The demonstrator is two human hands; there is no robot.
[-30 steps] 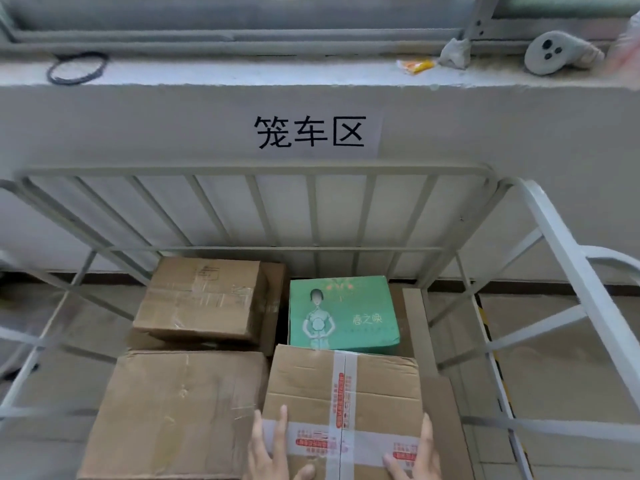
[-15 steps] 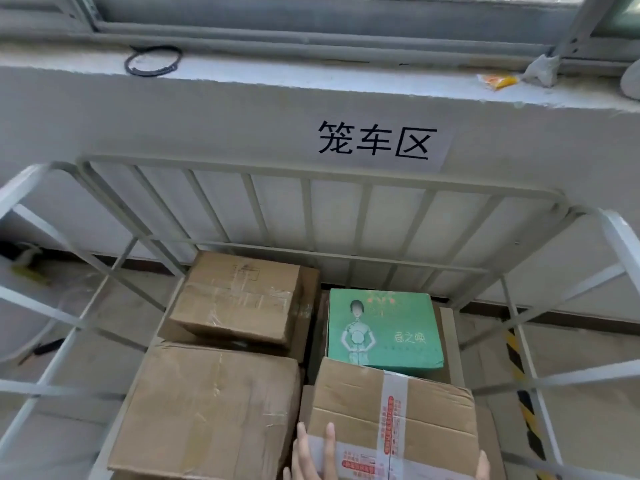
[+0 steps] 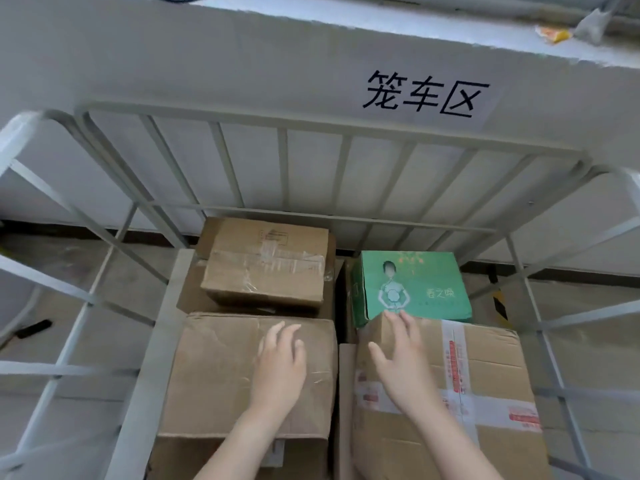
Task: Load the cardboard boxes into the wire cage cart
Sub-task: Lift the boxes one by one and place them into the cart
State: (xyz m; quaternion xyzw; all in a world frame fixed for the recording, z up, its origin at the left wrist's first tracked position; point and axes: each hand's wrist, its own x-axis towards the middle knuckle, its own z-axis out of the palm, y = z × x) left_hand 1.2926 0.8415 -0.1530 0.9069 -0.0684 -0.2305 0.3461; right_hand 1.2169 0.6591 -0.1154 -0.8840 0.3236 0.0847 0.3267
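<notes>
Hands spread over loaded boxes, gripping nothing
Left hand [image 3: 281, 365] lies open over the plain box [image 3: 221, 375]; right hand [image 3: 398, 362], fingers straight, reaches over the taped box [image 3: 485, 393], probably nudging both snug inside the wire cage cart [image 3: 282, 125].

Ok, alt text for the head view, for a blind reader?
Two open hands reach into a loaded wire cage cart: the left hand over a plain brown box, the right hand over a taped box beside it. Behind them sit a smaller brown box and a green box.
</notes>
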